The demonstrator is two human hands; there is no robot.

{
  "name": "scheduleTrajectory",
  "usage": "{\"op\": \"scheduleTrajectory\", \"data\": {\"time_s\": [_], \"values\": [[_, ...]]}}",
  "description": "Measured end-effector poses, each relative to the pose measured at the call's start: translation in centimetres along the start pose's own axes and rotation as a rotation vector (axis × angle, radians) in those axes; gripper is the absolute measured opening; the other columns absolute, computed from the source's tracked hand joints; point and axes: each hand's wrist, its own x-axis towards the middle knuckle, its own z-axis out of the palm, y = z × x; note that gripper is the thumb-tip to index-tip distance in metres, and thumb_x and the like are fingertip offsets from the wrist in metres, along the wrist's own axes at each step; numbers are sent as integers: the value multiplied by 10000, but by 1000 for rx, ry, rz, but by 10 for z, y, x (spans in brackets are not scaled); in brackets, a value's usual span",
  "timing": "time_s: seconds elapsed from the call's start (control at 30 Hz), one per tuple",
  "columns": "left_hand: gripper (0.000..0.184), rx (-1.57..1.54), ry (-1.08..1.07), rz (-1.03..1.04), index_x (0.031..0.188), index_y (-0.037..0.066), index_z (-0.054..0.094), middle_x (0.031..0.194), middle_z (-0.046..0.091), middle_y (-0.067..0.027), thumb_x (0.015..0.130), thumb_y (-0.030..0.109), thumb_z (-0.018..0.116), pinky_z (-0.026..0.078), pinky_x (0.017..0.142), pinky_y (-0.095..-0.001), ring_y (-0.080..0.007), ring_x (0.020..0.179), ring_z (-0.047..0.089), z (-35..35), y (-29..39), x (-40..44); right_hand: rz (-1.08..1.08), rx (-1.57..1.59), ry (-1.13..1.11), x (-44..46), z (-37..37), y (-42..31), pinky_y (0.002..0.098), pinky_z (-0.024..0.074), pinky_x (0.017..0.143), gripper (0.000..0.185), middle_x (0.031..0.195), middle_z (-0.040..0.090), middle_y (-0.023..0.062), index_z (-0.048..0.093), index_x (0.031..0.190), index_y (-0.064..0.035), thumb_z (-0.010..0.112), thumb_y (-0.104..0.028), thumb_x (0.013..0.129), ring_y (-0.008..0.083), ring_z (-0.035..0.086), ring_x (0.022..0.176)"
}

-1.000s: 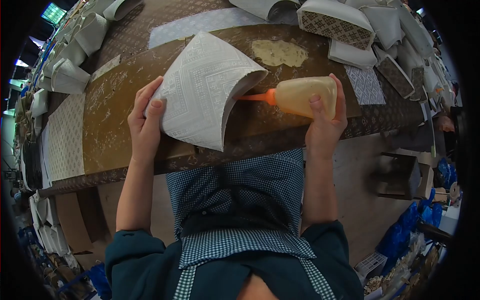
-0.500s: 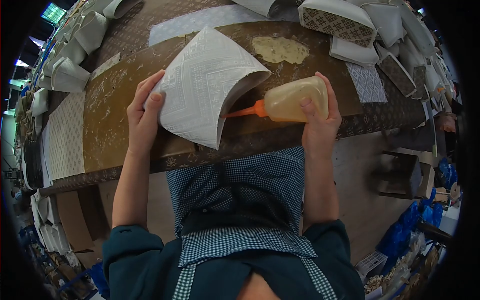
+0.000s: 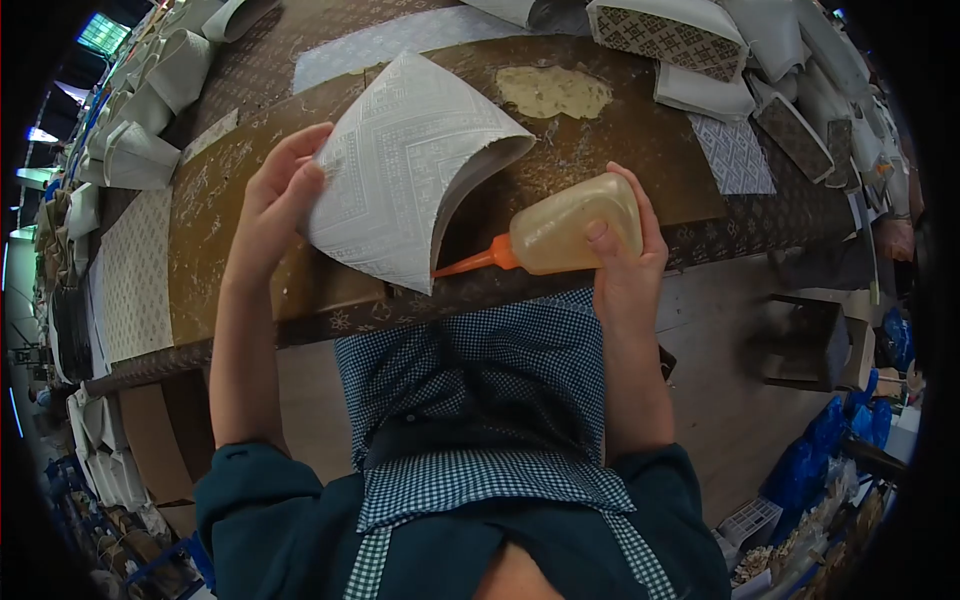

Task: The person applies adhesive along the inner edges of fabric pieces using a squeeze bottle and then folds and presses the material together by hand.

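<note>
A white embossed piece (image 3: 395,170), curled like an open sleeve, rests tilted on the worktable. At its left edge is my left hand (image 3: 275,200), thumb and fingers apart; the fingertips touch or nearly touch the edge, and I cannot tell which. My right hand (image 3: 635,255) grips a squeeze bottle (image 3: 565,225) of yellowish, cloudy liquid, thumb on the near side. The bottle lies nearly level, its orange nozzle (image 3: 475,264) pointing left. The nozzle's tip meets the lower corner of the white piece's open rim.
A brown board (image 3: 230,250) covers the worktable, with a dried yellowish patch (image 3: 555,92) on it. Similar white pieces (image 3: 150,155) stand at the left, and more patterned pieces (image 3: 670,40) are heaped at the back right. A dark stool (image 3: 805,345) stands on the floor at right.
The nozzle tip has moved down along the white piece's rim to its lower corner, with the bottle lowered. My left hand has loosened, its thumb sliding off the piece to its edge.
</note>
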Motion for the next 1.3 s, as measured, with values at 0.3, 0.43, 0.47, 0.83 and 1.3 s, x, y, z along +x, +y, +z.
{"op": "scheduleTrajectory", "data": {"time_s": [0.3, 0.43, 0.47, 0.83, 1.3], "values": [[614, 559, -291, -294, 1362, 89, 518, 1199, 606, -124, 923, 516, 558, 461, 936, -342, -203, 1095, 582, 42, 35, 127, 30, 107, 42, -9, -3, 3, 278, 475, 939, 656, 1154, 607, 50, 486, 1358, -3, 790, -93, 785, 127, 586, 1037], [531, 370, -218, -170, 1342, 120, 541, 1165, 622, -90, 931, 454, 583, 486, 885, -311, -160, 1068, 589, 52, 51, 123, -35, 113, 112, -13, -9, 2, 288, 473, 957, 674, 1204, 578, 62, 457, 1374, 6, 781, -93, 791, 136, 572, 1072], [491, 294, -178, -99, 1344, 135, 546, 1153, 623, -71, 946, 419, 579, 479, 880, -290, -137, 1062, 576, 48, 60, 118, -64, 110, 137, -12, -11, -1, 294, 474, 962, 673, 1222, 566, 67, 447, 1381, 6, 771, -83, 797, 140, 567, 1082], [488, -13, -38, 466, 1358, 59, 528, 1194, 598, -31, 922, 262, 608, 424, 929, -240, -95, 1057, 545, 34, 57, 72, -364, -294, 218, 0, -8, -16, 324, 473, 988, 647, 1283, 528, 91, 450, 1395, -43, 699, 35, 804, 170, 552, 1121], [482, -23, -50, 443, 1352, 71, 533, 1158, 609, -23, 908, 234, 620, 427, 918, -243, -93, 1041, 551, 38, 56, 67, -263, -202, 211, -20, -13, -3, 321, 467, 974, 677, 1291, 514, 71, 426, 1408, -32, 743, -68, 811, 176, 543, 1119]]}}
